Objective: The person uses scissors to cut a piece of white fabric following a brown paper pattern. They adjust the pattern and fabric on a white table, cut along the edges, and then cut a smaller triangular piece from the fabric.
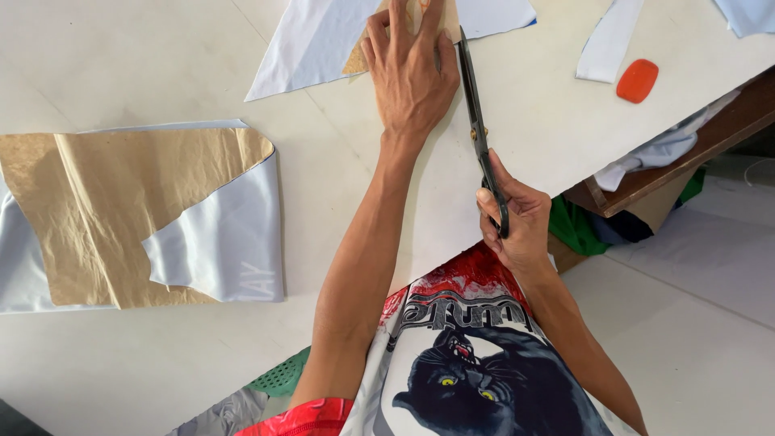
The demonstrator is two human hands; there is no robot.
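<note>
My left hand [410, 69] lies flat, fingers spread, on a brown paper pattern [356, 59] that covers pale white fabric [311, 40] at the top of the white table [121, 64]. My right hand [513, 218] grips the handles of long black scissors [475, 113]. Their blades point away from me and run right beside the left hand's thumb edge, along the pattern's side. The blade tips reach the fabric near the top of the view.
A second brown paper pattern [105, 206] on white fabric [230, 246] lies at the left. An orange tailor's chalk [637, 81] and a white fabric strip [609, 40] sit at the upper right. Cloth scraps [658, 149] and a wooden shelf [686, 157] show under the table edge.
</note>
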